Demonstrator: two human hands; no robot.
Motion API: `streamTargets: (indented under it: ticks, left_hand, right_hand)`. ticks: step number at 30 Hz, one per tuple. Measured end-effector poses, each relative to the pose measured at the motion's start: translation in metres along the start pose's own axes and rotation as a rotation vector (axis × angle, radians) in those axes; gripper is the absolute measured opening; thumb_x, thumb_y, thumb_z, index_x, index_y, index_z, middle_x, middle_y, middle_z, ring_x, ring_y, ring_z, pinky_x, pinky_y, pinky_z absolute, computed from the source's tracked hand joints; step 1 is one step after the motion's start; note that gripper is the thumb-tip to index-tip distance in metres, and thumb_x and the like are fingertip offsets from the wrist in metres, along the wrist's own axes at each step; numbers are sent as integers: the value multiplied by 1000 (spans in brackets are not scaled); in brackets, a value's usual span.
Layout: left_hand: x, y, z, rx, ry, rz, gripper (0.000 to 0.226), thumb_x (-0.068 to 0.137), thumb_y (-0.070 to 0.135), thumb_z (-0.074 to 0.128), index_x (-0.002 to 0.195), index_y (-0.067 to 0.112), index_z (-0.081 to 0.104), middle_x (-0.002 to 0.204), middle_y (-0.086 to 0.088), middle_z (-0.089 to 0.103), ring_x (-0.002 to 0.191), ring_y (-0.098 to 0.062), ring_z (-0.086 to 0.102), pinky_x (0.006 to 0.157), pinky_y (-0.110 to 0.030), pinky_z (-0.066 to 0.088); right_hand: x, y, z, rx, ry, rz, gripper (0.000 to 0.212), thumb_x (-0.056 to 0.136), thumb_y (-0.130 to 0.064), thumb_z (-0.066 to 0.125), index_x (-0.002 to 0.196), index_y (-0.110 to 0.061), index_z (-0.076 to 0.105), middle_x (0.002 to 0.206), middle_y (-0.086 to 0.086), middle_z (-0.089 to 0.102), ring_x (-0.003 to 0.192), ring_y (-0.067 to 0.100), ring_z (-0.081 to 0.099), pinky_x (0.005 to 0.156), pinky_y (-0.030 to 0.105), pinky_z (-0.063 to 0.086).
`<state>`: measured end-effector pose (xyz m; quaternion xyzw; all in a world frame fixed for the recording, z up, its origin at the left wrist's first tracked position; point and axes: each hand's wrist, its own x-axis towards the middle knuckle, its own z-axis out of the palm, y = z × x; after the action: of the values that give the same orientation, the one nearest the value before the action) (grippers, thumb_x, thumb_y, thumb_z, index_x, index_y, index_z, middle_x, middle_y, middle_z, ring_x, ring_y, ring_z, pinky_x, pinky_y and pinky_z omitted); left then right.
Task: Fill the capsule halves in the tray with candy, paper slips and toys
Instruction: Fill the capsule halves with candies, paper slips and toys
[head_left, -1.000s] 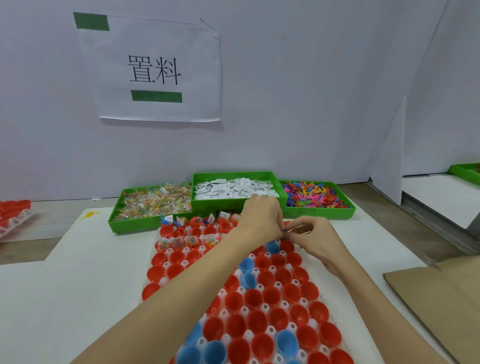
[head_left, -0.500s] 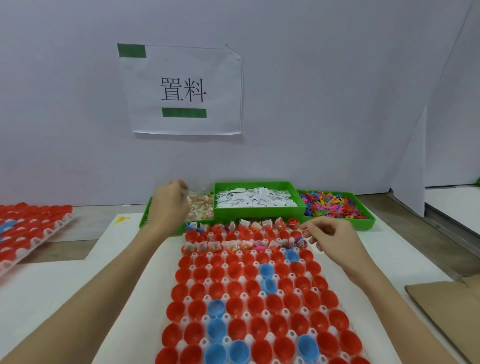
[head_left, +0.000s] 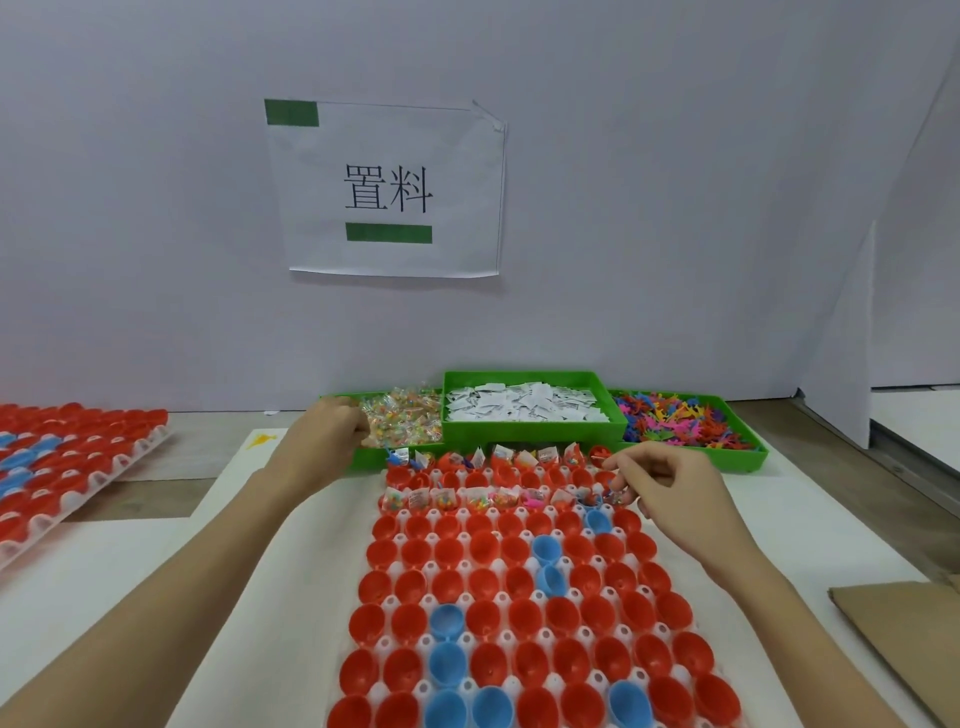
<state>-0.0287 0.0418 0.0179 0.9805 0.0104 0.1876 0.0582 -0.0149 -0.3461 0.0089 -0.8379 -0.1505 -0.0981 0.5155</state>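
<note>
Three bins (head_left: 530, 434) behind capsule tray (head_left: 410, 608); second tray (head_left: 78, 499) far left, perhaps separate table.

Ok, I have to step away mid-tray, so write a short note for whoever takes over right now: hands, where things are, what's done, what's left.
Left hand is curled at the candy bin, apparently picking up candy. Right hand hovers, fingers curled, over the right end of the tray's second row; whether it holds anything is unclear.
Paper slips bin sits in the middle, toy bin on the right, all behind the tray.
Done: the two far rows of capsule halves hold contents.
Left: all nearer rows, red and blue, are empty.
</note>
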Motion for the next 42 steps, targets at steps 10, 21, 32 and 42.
streamTargets:
  ticks: [10,21,32,42]
  left_hand:
    - [-65,36,-28,-1004,408,-344,11,96,9,69,96,19,74,81,4,78,73,-10,74,68,-15,56]
    - [-110,63,-12,-1287,227,-333,24,94,2,69,99,25,75,90,-1,73,83,-25,77,73,-18,57]
    - [-115,59,-17,-1312,191,-334,30,93,3,70,104,29,78,93,-5,78,90,-15,76,73,-11,55]
    - [-114,58,-14,-1282,196,-330,28,93,2,70,100,27,78,96,-3,78,89,-13,76,72,-11,55]
  right_hand:
    - [-2,-9,2,11,-10,-22,20,100,-12,62,93,-23,76,76,-6,75,69,11,70,59,16,51]
    - [53,-56,68,-308,-108,-213,20,101,-17,61,114,-21,75,106,-13,70,86,-11,57,74,4,43]
    - [134,-55,100,-686,-340,117,46,90,-32,75,118,4,71,130,17,68,121,31,64,100,36,49]
    - [136,-42,98,-480,-220,115,12,94,-10,71,104,-4,76,120,11,70,99,21,66,79,27,50]
